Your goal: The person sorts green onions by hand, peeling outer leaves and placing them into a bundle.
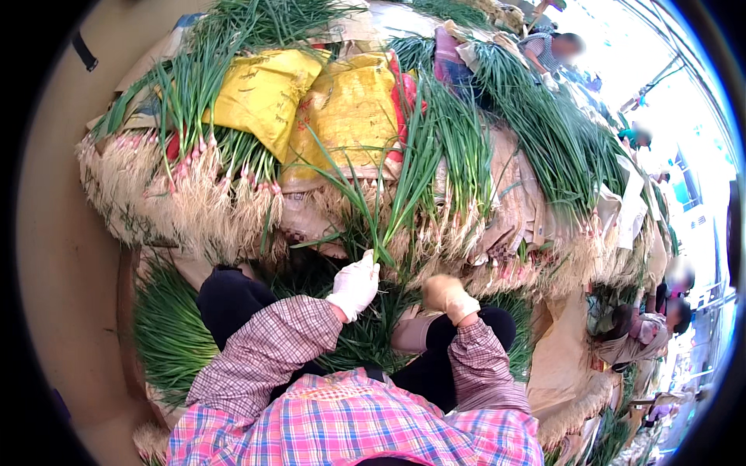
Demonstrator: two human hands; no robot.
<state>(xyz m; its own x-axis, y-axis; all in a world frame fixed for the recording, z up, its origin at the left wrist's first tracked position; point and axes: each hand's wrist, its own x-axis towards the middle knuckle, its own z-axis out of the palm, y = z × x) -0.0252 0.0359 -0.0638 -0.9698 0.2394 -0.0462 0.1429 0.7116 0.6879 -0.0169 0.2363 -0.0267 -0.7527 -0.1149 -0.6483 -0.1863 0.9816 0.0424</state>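
My left hand (356,284), in a white glove, grips a green onion plant (379,233) near its lower end, its long leaves fanning upward over the piled onions. My right hand (448,297), in a tan glove, is a little to the right, apart from the left, blurred by motion; I cannot make out its fingers. Beyond my hands, bunches of onions (466,179) with pale, shaggy roots lie along the heap, beside yellow sacks (264,97). More cut or loose greens (334,349) lie between my legs, under my hands.
A dense pile of onion greens (167,326) sits by my left leg, near a tan wall (62,272). Further bunches (528,124) and brown sheeting (567,342) spread to the right. Several people work nearby, one at the upper right (540,54), others at the right (645,334).
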